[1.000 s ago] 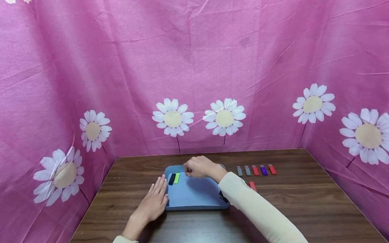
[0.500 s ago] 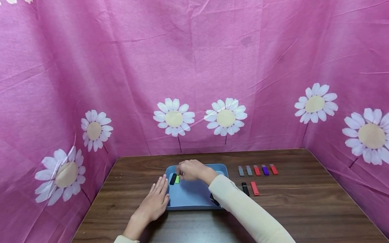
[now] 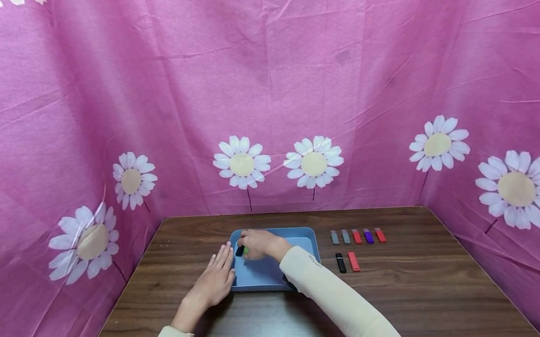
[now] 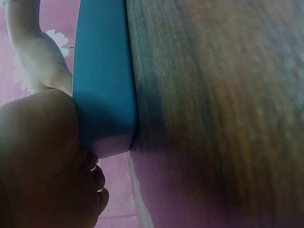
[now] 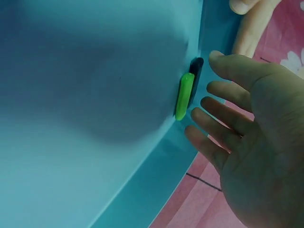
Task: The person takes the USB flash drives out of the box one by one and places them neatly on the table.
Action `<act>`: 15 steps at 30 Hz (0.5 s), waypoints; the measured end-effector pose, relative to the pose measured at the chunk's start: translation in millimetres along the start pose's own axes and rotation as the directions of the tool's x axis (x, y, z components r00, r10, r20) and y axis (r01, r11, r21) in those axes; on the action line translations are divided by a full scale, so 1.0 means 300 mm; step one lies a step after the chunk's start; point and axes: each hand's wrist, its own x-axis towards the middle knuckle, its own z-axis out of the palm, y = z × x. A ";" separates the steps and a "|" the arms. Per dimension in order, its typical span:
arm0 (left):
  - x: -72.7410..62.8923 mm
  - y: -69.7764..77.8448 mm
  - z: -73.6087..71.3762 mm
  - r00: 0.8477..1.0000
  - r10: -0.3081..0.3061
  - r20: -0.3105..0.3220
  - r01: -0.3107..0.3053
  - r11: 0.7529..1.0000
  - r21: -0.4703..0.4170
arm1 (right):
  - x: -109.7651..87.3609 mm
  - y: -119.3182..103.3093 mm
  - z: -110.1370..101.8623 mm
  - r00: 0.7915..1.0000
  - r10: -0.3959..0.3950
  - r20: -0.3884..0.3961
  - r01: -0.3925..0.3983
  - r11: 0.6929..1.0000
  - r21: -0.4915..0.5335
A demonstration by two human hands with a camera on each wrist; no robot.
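Over the left end of a blue tray (image 3: 261,279), my right hand (image 3: 257,243) hovers above two small sticks shaped like USB flash drives. In the right wrist view, the fingers of this right hand (image 5: 256,118) are spread and loosely bent, with nothing between them. A bright green stick (image 5: 185,96) lies on the tray floor close by the fingertips. Beside it, against the wall, lies a black stick (image 5: 196,78). My left hand (image 3: 216,276) rests with straight fingers along the tray's left rim. In the left wrist view, its palm is right by the tray's outer wall (image 4: 104,80).
Right of the tray, a back row on the wooden table (image 3: 415,293) has two grey sticks (image 3: 334,237), red sticks (image 3: 356,236) and a purple stick (image 3: 368,236). Nearer are a black stick (image 3: 341,262) and a red stick (image 3: 353,261). Pink flowered cloth (image 3: 267,103) surrounds the table.
My right hand has moved left and slightly nearer across the tray, now partly covering the green and black sticks. Its sleeve has uncovered the black stick on the table. The left hand stays put.
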 end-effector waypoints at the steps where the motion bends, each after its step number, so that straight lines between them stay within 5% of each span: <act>1: 0.002 -0.003 0.004 1.000 -0.005 0.003 0.005 1.000 0.022 | 0.001 -0.004 0.004 1.000 0.000 0.015 0.000 1.000 -0.014; 8: 0.002 -0.002 0.007 1.000 -0.007 -0.003 0.007 0.999 0.041 | -0.005 -0.016 0.011 0.995 -0.008 0.098 0.012 0.999 -0.040; 15: -0.006 0.018 -0.014 1.000 0.010 -0.008 -0.010 0.999 -0.035 | -0.005 -0.011 0.004 0.997 -0.067 0.048 0.069 0.997 -0.035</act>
